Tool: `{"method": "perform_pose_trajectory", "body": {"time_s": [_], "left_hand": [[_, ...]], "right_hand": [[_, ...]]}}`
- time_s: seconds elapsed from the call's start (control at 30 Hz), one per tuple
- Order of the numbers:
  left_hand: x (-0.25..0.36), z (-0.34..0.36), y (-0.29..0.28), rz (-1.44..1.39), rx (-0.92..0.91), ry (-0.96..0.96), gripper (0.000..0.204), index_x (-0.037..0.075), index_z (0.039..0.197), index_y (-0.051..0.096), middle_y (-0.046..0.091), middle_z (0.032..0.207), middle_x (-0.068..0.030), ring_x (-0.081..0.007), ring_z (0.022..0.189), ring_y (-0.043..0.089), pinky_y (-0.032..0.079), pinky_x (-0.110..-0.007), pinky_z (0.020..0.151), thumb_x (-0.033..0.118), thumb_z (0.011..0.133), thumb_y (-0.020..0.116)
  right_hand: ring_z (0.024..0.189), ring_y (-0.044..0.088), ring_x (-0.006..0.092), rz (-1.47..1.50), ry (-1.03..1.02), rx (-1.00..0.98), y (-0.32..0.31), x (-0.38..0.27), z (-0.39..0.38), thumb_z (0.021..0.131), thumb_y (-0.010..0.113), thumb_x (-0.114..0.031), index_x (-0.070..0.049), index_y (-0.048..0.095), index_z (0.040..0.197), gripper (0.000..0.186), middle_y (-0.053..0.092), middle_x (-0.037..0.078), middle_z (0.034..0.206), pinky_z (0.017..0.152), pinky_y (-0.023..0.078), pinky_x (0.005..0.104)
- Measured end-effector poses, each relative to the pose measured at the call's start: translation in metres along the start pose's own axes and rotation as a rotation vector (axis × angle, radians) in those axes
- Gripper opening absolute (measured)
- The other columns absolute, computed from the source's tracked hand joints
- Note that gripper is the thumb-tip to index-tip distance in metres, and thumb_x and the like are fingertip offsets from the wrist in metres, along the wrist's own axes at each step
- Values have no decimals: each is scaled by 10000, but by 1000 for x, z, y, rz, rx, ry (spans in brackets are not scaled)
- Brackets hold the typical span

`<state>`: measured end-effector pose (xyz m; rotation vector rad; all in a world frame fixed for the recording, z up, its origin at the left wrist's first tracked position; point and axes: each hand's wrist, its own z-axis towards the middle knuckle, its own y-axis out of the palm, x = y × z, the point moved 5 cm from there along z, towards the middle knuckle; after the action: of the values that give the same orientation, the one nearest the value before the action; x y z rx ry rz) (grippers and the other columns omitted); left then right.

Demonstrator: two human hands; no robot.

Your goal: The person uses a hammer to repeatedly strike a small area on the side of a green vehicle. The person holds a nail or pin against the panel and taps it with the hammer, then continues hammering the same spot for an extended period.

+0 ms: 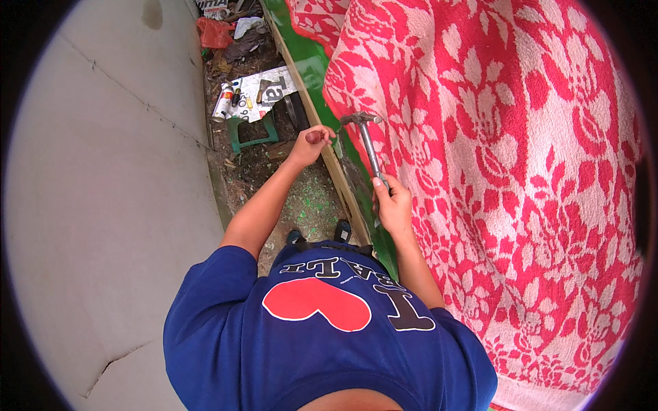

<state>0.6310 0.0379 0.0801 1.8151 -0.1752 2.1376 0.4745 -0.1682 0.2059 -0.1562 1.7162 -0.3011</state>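
A hammer [371,152] is in my right hand [395,211], its fingers wrapped round the lower handle. The metal head points away from me, over the edge of the red and white flowered cloth [473,171]. To the left, my left hand [312,146] is closed on a hand tool with a rounded reddish-brown handle [314,137]. The tool's working end is too small and hidden to make out. That hand is at the long wooden edge board [336,168], beside the green surface [355,171], and the hammer head is a short way to its right.
A grey wall [116,192] with cracks rises on the left. Between it and the board, a green stool [252,135] stands on littered ground, with a printed sheet [264,89] and small items on it. A red plastic bag [214,33] lies beyond.
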Motion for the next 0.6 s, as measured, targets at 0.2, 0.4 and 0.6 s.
{"method": "perform_pose_trajectory", "body": {"time_s": [0.2, 0.4, 0.6], "left_hand": [[-3, 0, -1, 2, 5, 2, 152, 51, 844, 526, 651, 1031, -80, -129, 869, 602, 498, -287, 819, -99, 867, 529], [-2, 8, 5, 45, 33, -3, 110, 33, 855, 497, 656, 1040, -95, -125, 814, 594, 490, -282, 774, -74, 880, 497], [7, 10, 10, 77, 35, -53, 97, 26, 856, 499, 656, 1028, -100, -132, 808, 597, 491, -284, 763, -70, 867, 505]], "right_hand": [[510, 497, 70, 5, 38, -10, -1, -5, -2, 990, 589, -226, -9, 643, 1043, 230, 534, -14, 634, 466, 400, 243], [511, 498, 68, -23, 7, 22, -2, 0, 4, 954, 646, -255, -8, 687, 1100, 290, 538, -19, 578, 482, 403, 270], [552, 553, 122, -130, -148, 44, 4, -22, 5, 944, 647, -210, 17, 671, 1115, 286, 585, 56, 601, 531, 447, 312]]}}
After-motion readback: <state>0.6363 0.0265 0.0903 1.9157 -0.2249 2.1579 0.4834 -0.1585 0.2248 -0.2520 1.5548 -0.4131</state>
